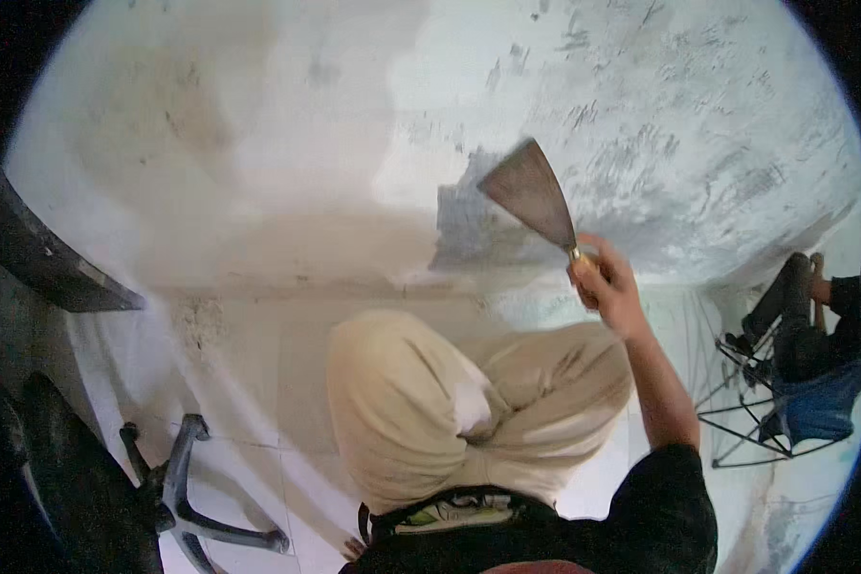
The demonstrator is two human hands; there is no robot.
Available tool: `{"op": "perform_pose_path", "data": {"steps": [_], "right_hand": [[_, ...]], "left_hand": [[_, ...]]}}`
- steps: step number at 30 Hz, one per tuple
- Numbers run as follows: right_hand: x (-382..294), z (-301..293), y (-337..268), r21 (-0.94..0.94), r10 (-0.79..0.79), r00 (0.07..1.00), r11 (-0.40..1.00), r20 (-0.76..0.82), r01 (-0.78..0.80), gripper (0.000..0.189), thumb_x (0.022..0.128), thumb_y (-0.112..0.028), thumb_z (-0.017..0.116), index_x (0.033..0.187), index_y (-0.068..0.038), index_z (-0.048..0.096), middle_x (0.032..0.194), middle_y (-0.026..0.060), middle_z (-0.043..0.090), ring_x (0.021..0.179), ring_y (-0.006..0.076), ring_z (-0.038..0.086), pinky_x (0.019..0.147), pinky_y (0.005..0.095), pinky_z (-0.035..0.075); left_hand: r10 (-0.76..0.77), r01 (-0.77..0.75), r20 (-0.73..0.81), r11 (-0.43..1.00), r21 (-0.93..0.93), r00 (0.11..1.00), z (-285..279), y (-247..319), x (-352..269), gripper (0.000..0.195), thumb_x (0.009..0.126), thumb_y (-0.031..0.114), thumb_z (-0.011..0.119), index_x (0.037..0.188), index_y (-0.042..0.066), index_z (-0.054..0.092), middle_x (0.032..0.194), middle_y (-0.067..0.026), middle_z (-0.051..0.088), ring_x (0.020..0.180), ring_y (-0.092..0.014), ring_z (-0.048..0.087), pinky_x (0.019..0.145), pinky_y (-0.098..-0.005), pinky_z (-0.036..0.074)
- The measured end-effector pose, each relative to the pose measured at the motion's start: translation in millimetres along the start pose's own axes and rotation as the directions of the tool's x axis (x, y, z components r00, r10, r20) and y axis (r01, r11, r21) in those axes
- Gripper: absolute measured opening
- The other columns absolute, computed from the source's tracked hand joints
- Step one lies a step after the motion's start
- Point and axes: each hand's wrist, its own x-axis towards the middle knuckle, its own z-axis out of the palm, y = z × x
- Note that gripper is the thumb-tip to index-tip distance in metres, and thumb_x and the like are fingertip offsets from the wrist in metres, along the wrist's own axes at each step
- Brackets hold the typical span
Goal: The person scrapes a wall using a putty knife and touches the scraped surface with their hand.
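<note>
My right hand grips the handle of a putty knife, its broad metal blade angled up and to the left. The blade overlaps a grey, roughened patch low on the pale wall; whether it touches the surface I cannot tell. Only some fingertips of my left hand show, low beside my waist, and the rest is hidden. My bent knees, in beige trousers, are close to the wall's foot.
To the left, a wheeled chair base stands on the tiled floor, with a dark furniture edge above it. At right, another person sits on a folding seat with thin metal legs.
</note>
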Motion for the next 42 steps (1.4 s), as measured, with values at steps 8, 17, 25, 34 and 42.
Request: {"op": "perform_pose_path", "data": {"steps": [8,17,25,34,42], "right_hand": [[-24,39,54,0.223,0.017,0.998,0.974,0.061,-0.031,0.043,0.091,-0.017,0.047,0.13,-0.005,0.035,0.071,0.0013,0.046,0.054,0.0085,0.044,0.046,0.0228,0.037],[0,91,57,0.484,0.036,0.999,0.875,-0.013,-0.025,0.048,0.091,-0.02,0.047,0.133,-0.004,0.031,0.07,-0.0005,0.045,0.049,0.0049,0.038,0.041,0.0194,0.03],[1,77,54,0.334,-0.014,0.999,0.942,-0.041,0.027,0.048,0.09,-0.017,0.048,0.133,-0.003,0.031,0.07,-0.0012,0.046,0.05,0.0047,0.038,0.043,0.0198,0.031],[-2,86,60,0.399,0.007,0.999,0.917,-0.05,0.014,0.05,0.091,-0.02,0.047,0.133,0.0,0.029,0.066,-0.0011,0.043,0.044,0.0037,0.036,0.038,0.0188,0.029],[2,87,54,0.191,0.059,0.995,0.981,-0.084,-0.042,0.042,0.09,-0.02,0.049,0.127,-0.001,0.041,0.057,-0.0052,0.042,0.046,0.0028,0.038,0.041,0.0186,0.031]], "left_hand": [[-0.047,0.023,0.109,0.976,0.218,0.993,-89,-26,142,0.058,0.084,0.038,0.047,0.13,0.006,0.033,0.136,-0.0212,0.028,0.126,-0.04,0.024,0.1,-0.0579,0.015],[-0.56,0.202,-0.257,0.628,-0.751,0.787,-241,-132,509,0.03,0.082,0.022,0.061,0.067,-0.002,0.052,0.054,-0.0091,0.046,0.048,-0.013,0.039,0.046,-0.0324,0.034],[0.451,-0.368,-0.007,0.721,-0.587,0.893,-357,-36,611,0.047,0.081,0.049,0.052,0.097,0.005,0.057,0.102,-0.0176,0.055,0.098,-0.032,0.051,0.089,-0.0442,0.035],[0.808,-0.355,0.065,0.327,-0.876,0.585,-345,113,630,0.057,0.083,0.046,0.049,0.124,0.007,0.043,0.123,-0.0215,0.045,0.111,-0.034,0.047,0.093,-0.0443,0.038],[0.776,-0.504,0.266,0.589,-0.632,0.572,-315,116,624,0.056,0.081,0.041,0.054,0.124,0.007,0.042,0.12,-0.0203,0.047,0.111,-0.034,0.047,0.094,-0.0442,0.037]]}}
